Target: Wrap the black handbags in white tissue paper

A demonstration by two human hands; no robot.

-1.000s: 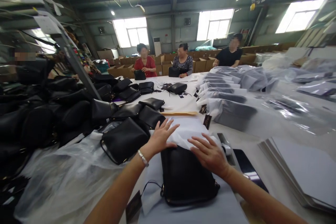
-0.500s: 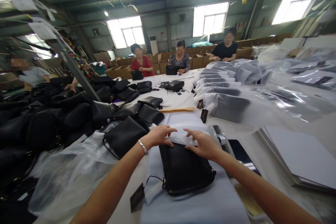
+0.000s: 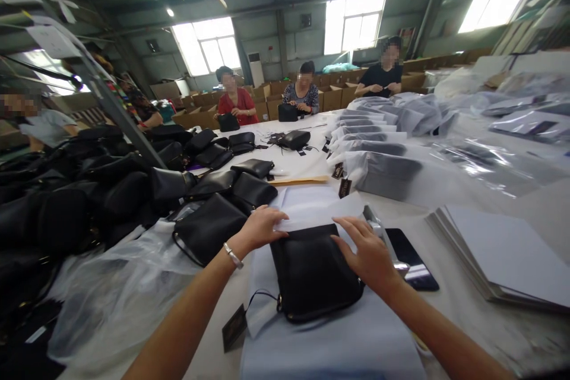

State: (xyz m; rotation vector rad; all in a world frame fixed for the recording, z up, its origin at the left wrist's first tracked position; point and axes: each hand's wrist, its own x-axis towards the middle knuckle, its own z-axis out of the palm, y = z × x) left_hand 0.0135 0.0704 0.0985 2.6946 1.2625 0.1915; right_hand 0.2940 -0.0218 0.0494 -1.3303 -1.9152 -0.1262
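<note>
A black handbag (image 3: 314, 276) lies flat on white wrapping sheets (image 3: 329, 350) in front of me. My left hand (image 3: 262, 230) is at the bag's upper left corner, thumb touching its edge and fingers apart from the thumb. Around the upper right corner is my right hand (image 3: 367, 249), its thumb and fingers spread beside the bag's side edge. A raised flap of thin white paper (image 3: 350, 206) stands behind the right fingers. From the bag's left side a dark hang tag (image 3: 234, 328) hangs on a black cord.
Black bags (image 3: 214, 228) are heaped to the left beside clear plastic (image 3: 120, 291). On the right are a phone (image 3: 412, 258), a stack of white boards (image 3: 512, 255) and a row of wrapped bags (image 3: 383, 172). A metal post (image 3: 120, 107) rises at left. Several people work across the table.
My hands have moved apart, the right one shifting right and down along the bag. The white paper that lay over the bag's top edge between them no longer shows there.
</note>
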